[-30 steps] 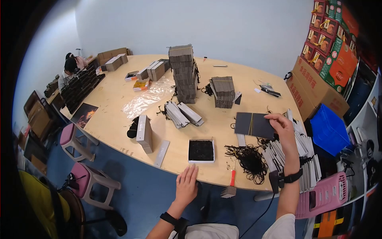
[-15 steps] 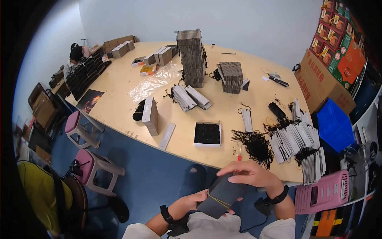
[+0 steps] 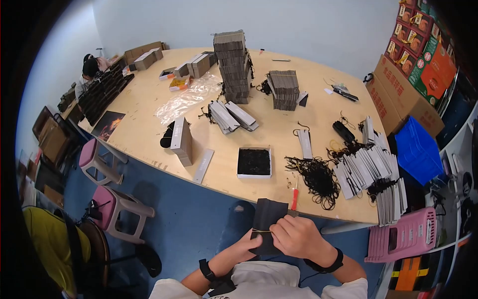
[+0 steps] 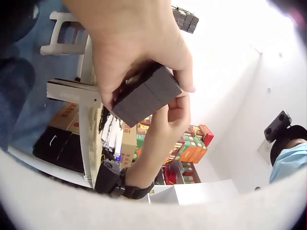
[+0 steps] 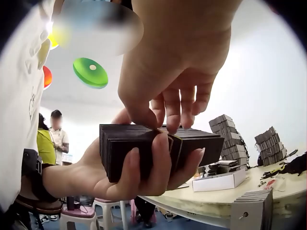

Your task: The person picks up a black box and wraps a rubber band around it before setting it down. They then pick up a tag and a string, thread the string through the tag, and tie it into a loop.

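Observation:
My left hand (image 3: 244,247) holds a stack of black cards (image 3: 270,213) at the front of the table, its fingers curled round the underside in the right wrist view. A yellow rubber band (image 5: 178,152) runs round the middle of the stack. Over the top edges, my right hand (image 3: 300,236) pinches the band between thumb and fingers. From the left wrist view the stack shows as a dark block (image 4: 146,96) between both hands. Just beyond them, at the table edge, lies a red-handled tool (image 3: 295,199).
A white box (image 3: 254,176) with black contents sits near the front edge. Right of it lie tangled black cords (image 3: 318,184) and many pale strips (image 3: 366,172). Tall bundled stacks (image 3: 231,65) stand farther back. A pink stool (image 3: 117,212) is on the floor at left.
The right hand brought the banded stack from the table's right side down to the left hand, which now grips it. The stack has turned upright, and the right hand has moved onto the band.

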{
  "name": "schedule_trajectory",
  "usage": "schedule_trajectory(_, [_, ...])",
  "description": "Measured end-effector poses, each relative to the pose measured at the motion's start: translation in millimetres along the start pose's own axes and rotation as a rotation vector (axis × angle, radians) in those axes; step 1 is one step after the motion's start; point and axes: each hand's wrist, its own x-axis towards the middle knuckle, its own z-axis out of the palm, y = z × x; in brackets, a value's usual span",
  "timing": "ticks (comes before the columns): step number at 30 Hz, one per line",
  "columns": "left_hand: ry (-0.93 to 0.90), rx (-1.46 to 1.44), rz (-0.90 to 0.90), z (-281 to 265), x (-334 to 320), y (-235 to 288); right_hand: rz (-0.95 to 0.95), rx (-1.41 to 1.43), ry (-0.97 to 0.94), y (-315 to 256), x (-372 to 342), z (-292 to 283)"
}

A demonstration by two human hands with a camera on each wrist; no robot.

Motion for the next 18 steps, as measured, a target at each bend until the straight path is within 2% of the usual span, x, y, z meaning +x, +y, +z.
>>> schedule_trajectory(3, [0.079,0.097,-0.037,16,3,5,0.034,-0.077,-0.016,1,0,-1])
schedule_trajectory(6, [0.126,0.242,-0.070,27,3,7,0.164,-0.132,0.100,6,1,0])
schedule_trajectory(9, [0.058,0.287,-0.081,34,6,11,0.218,-0.162,0.082,12,-4,1])
schedule_trajectory(12, [0.089,0.367,-0.100,34,4,6,0.192,-0.197,0.059,17,-7,3])
schedule_trajectory(18, [0.093,0.306,-0.089,33,4,6,0.166,-0.211,0.054,25,-11,-2])
